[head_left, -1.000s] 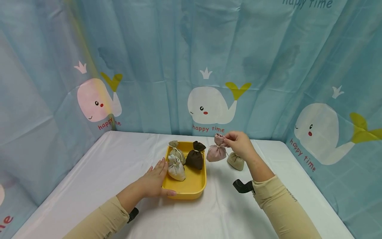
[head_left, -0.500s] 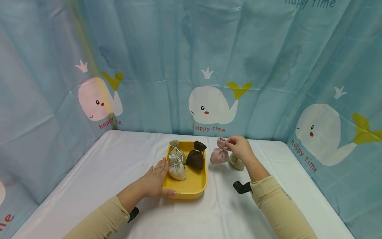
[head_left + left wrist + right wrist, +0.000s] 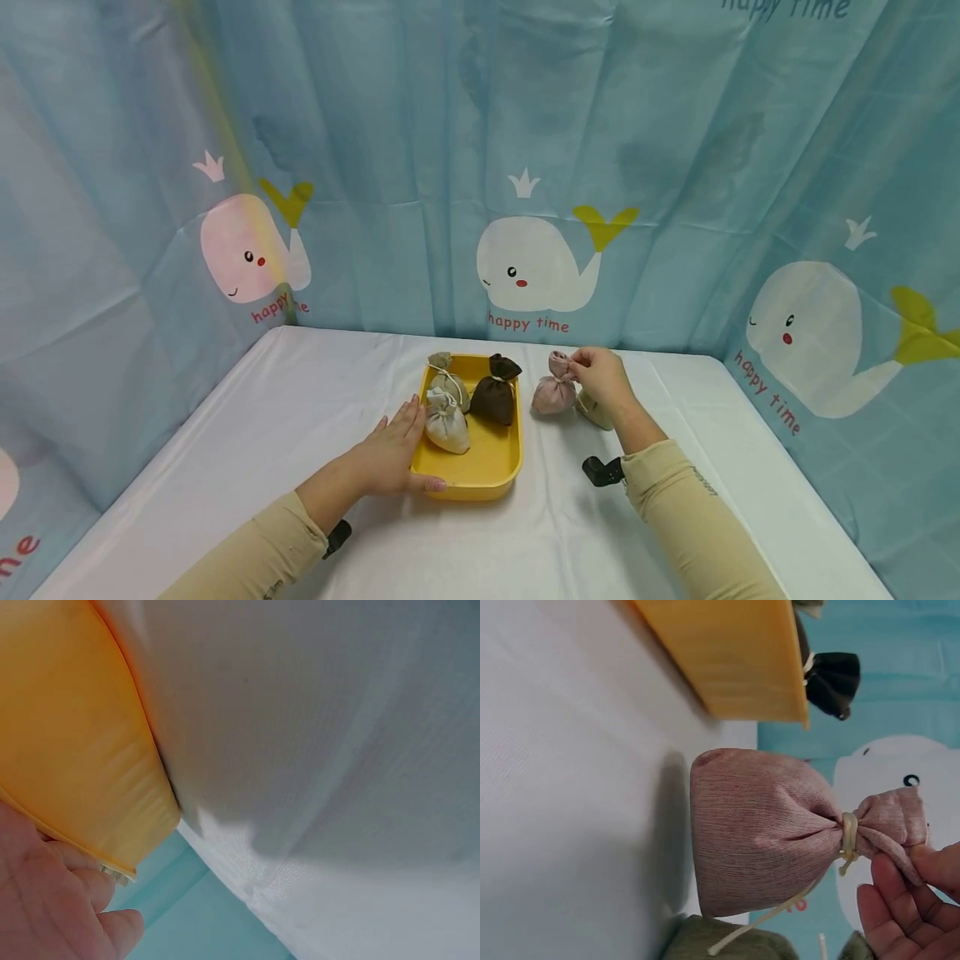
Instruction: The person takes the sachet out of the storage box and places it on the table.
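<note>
My right hand [image 3: 602, 377] pinches the gathered top of a pink drawstring pouch [image 3: 554, 396]. In the right wrist view the pink pouch [image 3: 765, 829] hangs low over the white cloth, its cord trailing. Partly behind my right hand lies an olive pouch [image 3: 593, 408] on the table. My left hand [image 3: 387, 457] rests with straight fingers along the left side of a yellow tray [image 3: 480, 471], thumb at its near rim. Inside the tray are an olive-beige pouch [image 3: 447, 385], a whitish pouch [image 3: 447, 428] and a dark brown pouch [image 3: 495, 402].
A white cloth [image 3: 315, 383] covers the table. Behind it hangs a blue curtain [image 3: 390, 250] printed with whales, close to the table's back edge. A black wrist-camera mount [image 3: 602, 472] juts out below my right wrist.
My right hand has moved slightly right and down with the pink pouch, which now hides more of the olive pouch along with the hand. My left hand keeps its place on the tray.
</note>
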A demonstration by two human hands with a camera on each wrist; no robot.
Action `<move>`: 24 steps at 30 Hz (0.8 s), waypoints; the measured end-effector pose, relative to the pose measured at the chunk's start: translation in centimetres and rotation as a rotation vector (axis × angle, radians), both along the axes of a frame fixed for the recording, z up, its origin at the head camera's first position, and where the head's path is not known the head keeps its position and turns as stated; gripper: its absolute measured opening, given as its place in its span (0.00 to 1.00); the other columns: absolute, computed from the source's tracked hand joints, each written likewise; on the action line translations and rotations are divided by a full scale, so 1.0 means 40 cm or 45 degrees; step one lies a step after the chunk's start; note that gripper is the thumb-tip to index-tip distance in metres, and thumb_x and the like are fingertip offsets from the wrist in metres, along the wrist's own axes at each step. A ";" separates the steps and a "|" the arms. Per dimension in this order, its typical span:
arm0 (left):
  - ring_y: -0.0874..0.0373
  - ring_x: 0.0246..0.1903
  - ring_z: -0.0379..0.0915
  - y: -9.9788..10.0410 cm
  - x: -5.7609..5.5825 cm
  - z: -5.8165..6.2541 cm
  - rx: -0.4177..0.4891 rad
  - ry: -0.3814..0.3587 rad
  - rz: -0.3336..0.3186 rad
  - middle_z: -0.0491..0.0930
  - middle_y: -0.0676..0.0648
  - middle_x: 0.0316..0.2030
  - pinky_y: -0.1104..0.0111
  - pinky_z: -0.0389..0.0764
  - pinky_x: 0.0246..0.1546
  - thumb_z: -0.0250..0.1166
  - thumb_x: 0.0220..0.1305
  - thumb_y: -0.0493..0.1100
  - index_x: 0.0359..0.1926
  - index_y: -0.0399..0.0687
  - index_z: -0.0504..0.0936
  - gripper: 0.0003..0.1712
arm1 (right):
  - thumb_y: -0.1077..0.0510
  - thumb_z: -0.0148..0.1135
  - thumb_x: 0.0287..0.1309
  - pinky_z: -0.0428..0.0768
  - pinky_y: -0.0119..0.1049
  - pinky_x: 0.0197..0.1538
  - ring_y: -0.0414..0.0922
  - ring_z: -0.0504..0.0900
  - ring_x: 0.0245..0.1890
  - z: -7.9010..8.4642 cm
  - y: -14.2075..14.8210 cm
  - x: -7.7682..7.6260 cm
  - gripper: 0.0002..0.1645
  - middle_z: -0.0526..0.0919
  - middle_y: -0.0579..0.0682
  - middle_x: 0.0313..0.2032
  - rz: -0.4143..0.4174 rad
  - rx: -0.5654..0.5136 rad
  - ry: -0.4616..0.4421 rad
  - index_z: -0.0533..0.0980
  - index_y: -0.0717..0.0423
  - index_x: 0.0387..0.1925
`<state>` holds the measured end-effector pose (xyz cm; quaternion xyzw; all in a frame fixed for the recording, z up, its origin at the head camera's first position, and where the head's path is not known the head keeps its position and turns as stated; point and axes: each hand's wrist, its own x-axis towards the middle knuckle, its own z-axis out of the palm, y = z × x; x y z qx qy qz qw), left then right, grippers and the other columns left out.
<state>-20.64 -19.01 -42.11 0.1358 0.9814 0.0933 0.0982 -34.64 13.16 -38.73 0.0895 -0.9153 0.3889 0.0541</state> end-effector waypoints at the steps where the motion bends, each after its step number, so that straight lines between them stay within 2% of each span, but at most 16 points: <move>1: 0.47 0.69 0.28 0.000 -0.001 0.000 0.000 -0.003 0.002 0.31 0.40 0.70 0.49 0.42 0.65 0.49 0.35 0.84 0.70 0.38 0.39 0.73 | 0.62 0.55 0.59 0.76 0.38 0.37 0.45 0.78 0.32 -0.004 0.001 -0.001 0.07 0.81 0.53 0.30 -0.011 0.010 -0.003 0.78 0.61 0.31; 8: 0.47 0.69 0.28 0.001 -0.002 0.002 0.006 -0.012 0.016 0.31 0.40 0.70 0.49 0.41 0.65 0.49 0.35 0.84 0.70 0.38 0.38 0.74 | 0.62 0.56 0.58 0.75 0.38 0.36 0.45 0.78 0.30 -0.025 0.004 -0.005 0.07 0.81 0.52 0.28 -0.064 0.042 -0.034 0.79 0.60 0.30; 24: 0.47 0.69 0.29 0.002 -0.003 -0.002 0.009 -0.001 0.006 0.31 0.40 0.70 0.49 0.42 0.65 0.49 0.35 0.84 0.70 0.38 0.39 0.74 | 0.57 0.60 0.55 0.75 0.34 0.31 0.43 0.78 0.27 -0.010 0.023 0.001 0.08 0.82 0.51 0.28 -0.075 0.010 -0.098 0.80 0.59 0.31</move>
